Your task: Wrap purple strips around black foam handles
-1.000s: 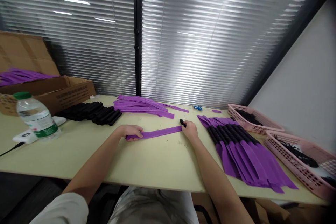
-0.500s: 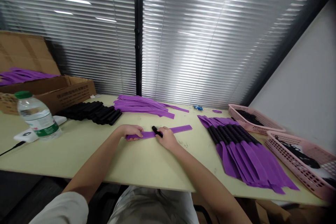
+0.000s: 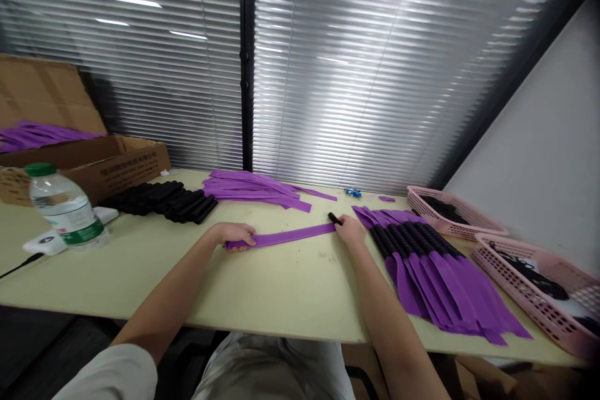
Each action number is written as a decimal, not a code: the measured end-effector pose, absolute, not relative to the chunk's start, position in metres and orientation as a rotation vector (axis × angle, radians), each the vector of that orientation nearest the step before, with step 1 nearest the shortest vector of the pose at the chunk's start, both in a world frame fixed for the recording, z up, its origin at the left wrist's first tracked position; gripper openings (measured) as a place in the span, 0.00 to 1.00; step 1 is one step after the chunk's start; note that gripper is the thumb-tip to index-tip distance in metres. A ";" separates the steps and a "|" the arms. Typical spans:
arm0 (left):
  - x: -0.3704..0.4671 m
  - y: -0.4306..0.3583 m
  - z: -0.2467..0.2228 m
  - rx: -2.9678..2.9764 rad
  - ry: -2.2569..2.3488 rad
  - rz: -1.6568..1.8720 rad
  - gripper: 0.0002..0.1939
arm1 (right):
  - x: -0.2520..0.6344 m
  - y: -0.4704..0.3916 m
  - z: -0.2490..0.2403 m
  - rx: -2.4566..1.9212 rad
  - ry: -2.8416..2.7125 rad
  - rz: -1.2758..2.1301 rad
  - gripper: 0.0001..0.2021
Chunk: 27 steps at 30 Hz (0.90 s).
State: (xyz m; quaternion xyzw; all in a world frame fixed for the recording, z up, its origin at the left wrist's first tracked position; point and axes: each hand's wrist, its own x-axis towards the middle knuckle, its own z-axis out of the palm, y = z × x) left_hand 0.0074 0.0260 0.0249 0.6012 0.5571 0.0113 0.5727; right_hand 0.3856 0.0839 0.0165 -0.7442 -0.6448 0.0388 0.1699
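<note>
A purple strip [image 3: 295, 235] stretches between my two hands over the pale table. Its left end is gripped in my left hand [image 3: 237, 236], fingers closed round it. My right hand [image 3: 349, 230] is closed at the strip's right end, on a short black rod-like piece [image 3: 334, 219] whose tip sticks out past the fingers. Just right of that hand lies a row of purple strips [image 3: 450, 287] with black ribbed grips [image 3: 412, 239] round them. Behind my hands is a pile of loose purple strips [image 3: 253, 189].
Black ribbed tubes [image 3: 164, 200] lie at the left, near a water bottle [image 3: 68, 209], a white device [image 3: 44, 244] and an open cardboard box [image 3: 126, 165]. Pink baskets [image 3: 529, 287] with black items stand at the right. A small blue item [image 3: 352, 192] lies at the back.
My right hand has moved right along the purple strip to its far end, together with the black piece. My left hand has stayed in place.
</note>
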 end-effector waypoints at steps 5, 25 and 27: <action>0.007 0.026 0.026 1.411 1.306 0.006 0.26 | 0.412 0.089 0.012 -2.196 -1.692 0.096 0.14; 0.006 0.027 0.024 1.441 1.286 0.030 0.22 | 0.259 0.012 0.007 -1.410 -2.354 0.160 0.11; 0.006 0.027 0.024 1.443 1.284 0.035 0.22 | 0.250 0.008 0.008 -1.387 -2.387 0.154 0.10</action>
